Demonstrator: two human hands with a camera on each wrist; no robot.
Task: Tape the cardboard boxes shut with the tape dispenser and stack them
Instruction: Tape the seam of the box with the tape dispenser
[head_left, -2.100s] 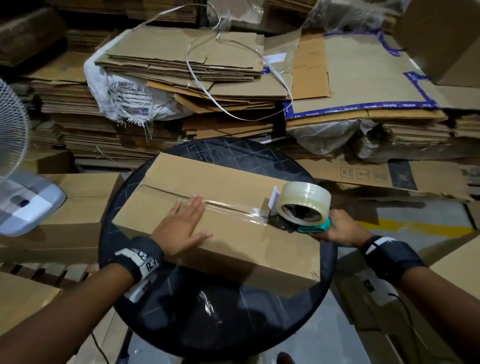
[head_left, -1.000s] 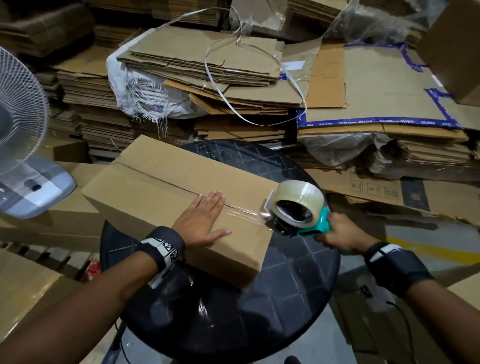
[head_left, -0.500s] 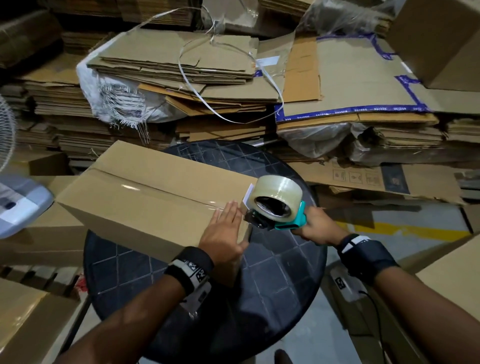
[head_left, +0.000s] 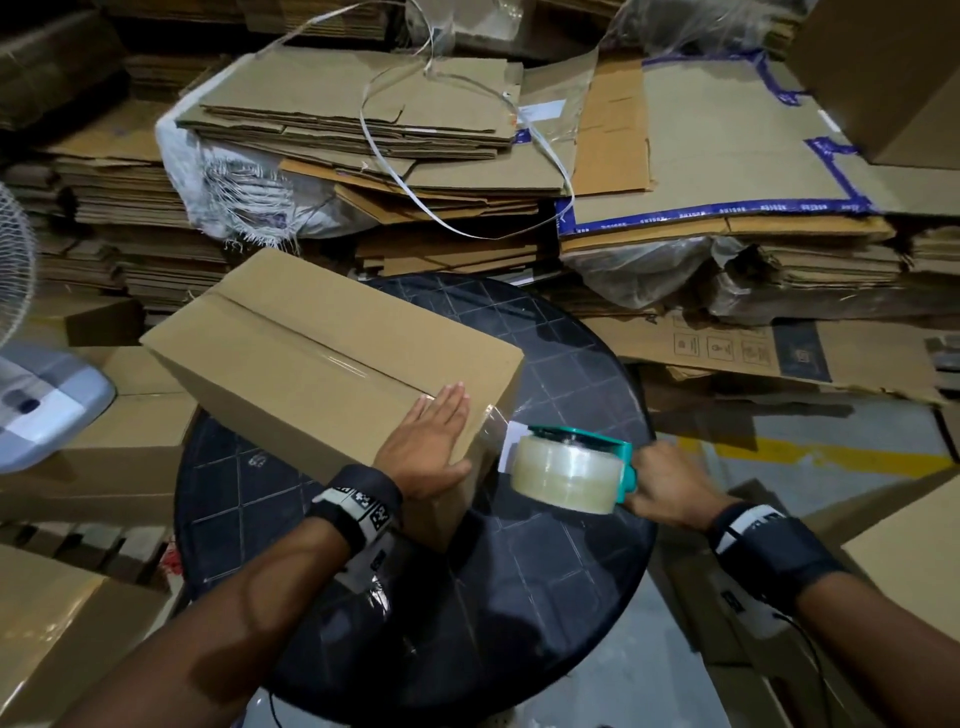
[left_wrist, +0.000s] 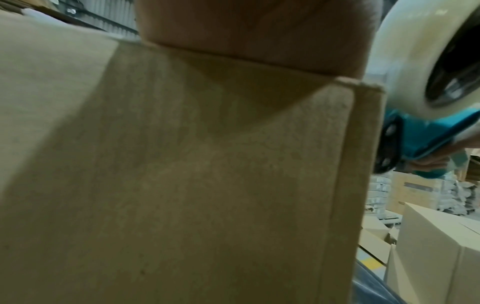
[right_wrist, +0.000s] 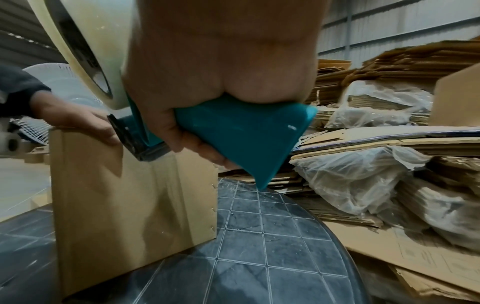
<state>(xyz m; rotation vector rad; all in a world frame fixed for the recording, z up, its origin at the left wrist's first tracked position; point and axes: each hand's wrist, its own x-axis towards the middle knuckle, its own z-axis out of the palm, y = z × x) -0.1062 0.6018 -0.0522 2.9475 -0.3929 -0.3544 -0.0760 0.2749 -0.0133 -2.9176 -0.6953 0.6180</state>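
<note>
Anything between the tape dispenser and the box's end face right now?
Nothing visible. The tape dispenser, gripped by the right hand, sits just off the cardboard box's near end; only the clear tape spans them. The left hand lies flat on top beside that path.

Behind the round black desk (head_left: 571, 364) sat heaps of flattened cardboard (head_left: 363, 114), a white fan (head_left: 31, 384) off left, yellow floor stripe (head_left: 810, 449) right.

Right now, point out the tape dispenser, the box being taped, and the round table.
tape dispenser (head_left: 567, 473): head view, on the clear tape roll.
cardboard box (head_left: 311, 338): head view, top face.
round table (head_left: 571, 364): head view, bare dark top.
</note>
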